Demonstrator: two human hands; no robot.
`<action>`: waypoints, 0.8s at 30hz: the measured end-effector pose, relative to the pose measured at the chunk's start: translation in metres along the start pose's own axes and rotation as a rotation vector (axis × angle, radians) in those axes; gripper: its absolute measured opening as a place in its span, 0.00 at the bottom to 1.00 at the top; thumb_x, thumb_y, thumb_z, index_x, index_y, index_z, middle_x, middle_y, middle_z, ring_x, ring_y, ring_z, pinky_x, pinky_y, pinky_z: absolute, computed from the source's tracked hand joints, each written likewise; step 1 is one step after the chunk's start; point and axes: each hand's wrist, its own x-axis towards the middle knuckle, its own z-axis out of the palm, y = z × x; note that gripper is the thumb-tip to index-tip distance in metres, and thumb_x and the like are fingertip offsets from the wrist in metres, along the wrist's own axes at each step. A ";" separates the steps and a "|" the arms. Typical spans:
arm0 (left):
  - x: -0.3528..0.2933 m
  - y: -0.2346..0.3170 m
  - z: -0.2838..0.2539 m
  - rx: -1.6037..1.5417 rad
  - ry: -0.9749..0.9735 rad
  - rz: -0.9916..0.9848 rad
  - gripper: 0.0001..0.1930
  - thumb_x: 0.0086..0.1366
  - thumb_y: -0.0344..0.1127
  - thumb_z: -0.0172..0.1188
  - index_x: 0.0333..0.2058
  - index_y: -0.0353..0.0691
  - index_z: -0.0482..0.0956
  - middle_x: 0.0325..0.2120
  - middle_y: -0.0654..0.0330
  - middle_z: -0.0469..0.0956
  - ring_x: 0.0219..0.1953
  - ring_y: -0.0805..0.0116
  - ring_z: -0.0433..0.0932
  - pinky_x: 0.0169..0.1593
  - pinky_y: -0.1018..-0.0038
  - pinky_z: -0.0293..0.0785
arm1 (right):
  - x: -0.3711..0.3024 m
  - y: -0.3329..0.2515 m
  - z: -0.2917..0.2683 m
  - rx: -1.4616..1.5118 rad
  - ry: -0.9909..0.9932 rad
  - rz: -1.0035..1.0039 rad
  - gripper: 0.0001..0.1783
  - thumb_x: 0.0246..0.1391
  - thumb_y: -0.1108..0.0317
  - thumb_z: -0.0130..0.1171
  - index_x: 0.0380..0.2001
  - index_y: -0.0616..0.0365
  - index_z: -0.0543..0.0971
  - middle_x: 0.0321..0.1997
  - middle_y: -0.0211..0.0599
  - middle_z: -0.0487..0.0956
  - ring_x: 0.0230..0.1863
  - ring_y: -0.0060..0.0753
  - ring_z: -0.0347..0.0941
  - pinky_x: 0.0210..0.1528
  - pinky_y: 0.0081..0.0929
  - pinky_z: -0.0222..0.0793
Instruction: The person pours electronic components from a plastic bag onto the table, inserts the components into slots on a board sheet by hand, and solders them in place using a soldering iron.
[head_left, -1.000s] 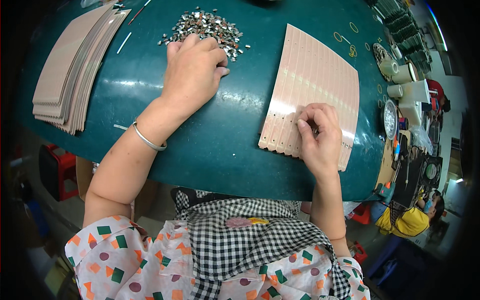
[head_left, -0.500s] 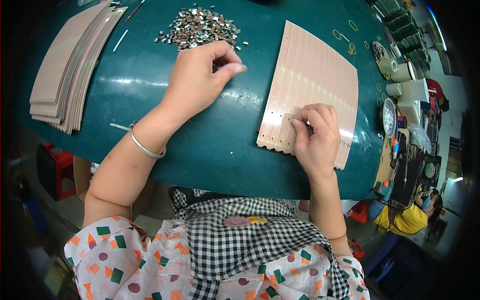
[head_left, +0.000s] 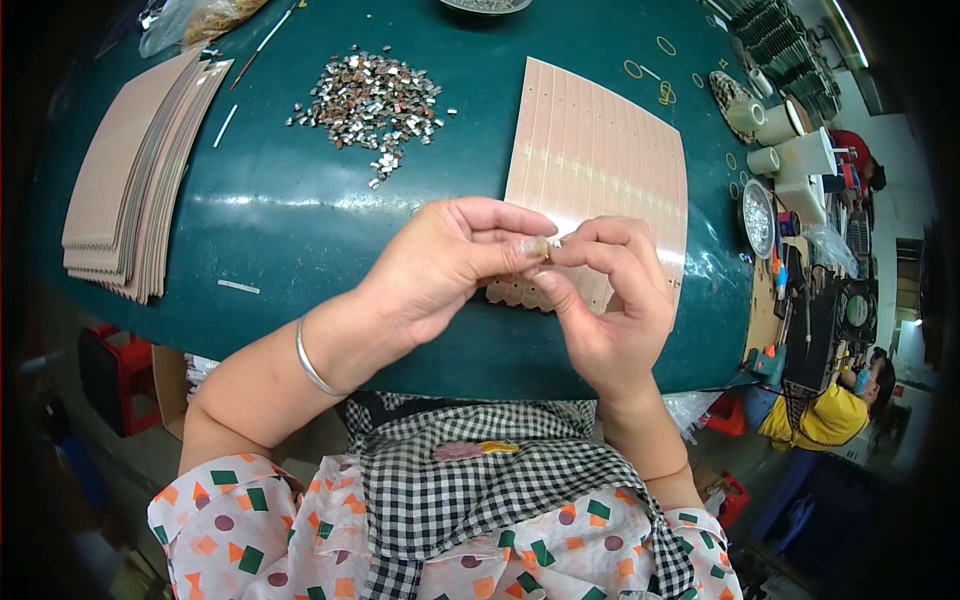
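Observation:
In front of the pink-beige board, my left hand (head_left: 455, 255) and my right hand (head_left: 628, 300) meet at the fingertips. My left thumb and forefinger pinch a small shiny metal piece (head_left: 554, 243). The right fingers are curled in close to it, and whatever lies between their tips is hidden. Under and behind the hands lies the board (head_left: 605, 150), scored into long strips with small holes; its near edge is partly covered. Farther off to the left is a loose pile of small silvery metal pieces (head_left: 370, 100), some with reddish sides.
A stack of similar boards (head_left: 130, 160) lies at the left. Thin white strips (head_left: 238, 287) and rubber bands (head_left: 665, 93) are scattered on the green table (head_left: 300, 235). Rolls of tape (head_left: 765, 160), a metal bowl (head_left: 758, 218) and tools line the right. A person in yellow (head_left: 825, 415) sits beyond.
My left hand has come away from the pile, toward the right and nearer me, to meet the right hand. The right hand has lifted off the board's surface. The view has shifted slightly.

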 end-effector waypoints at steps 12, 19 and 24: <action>0.002 -0.020 0.014 -0.003 -0.091 -0.065 0.08 0.69 0.32 0.56 0.42 0.35 0.77 0.32 0.64 0.77 0.33 0.78 0.73 0.41 0.79 0.72 | -0.008 0.001 -0.006 -0.377 0.116 -0.264 0.14 0.31 0.79 0.72 0.27 0.60 0.82 0.31 0.36 0.79 0.34 0.39 0.73 0.35 0.30 0.70; 0.002 -0.019 0.013 0.108 -0.062 -0.040 0.08 0.68 0.34 0.56 0.41 0.35 0.77 0.31 0.66 0.76 0.32 0.78 0.71 0.39 0.80 0.71 | -0.006 0.009 -0.008 -0.113 0.051 -0.136 0.09 0.37 0.80 0.68 0.25 0.62 0.79 0.30 0.39 0.78 0.34 0.37 0.74 0.35 0.29 0.69; 0.013 0.028 -0.023 1.195 0.322 0.639 0.07 0.58 0.33 0.65 0.37 0.42 0.82 0.31 0.65 0.77 0.34 0.72 0.74 0.39 0.73 0.70 | -0.005 0.029 -0.014 -0.147 -0.081 0.082 0.07 0.43 0.82 0.62 0.27 0.65 0.76 0.31 0.40 0.77 0.35 0.38 0.72 0.37 0.28 0.69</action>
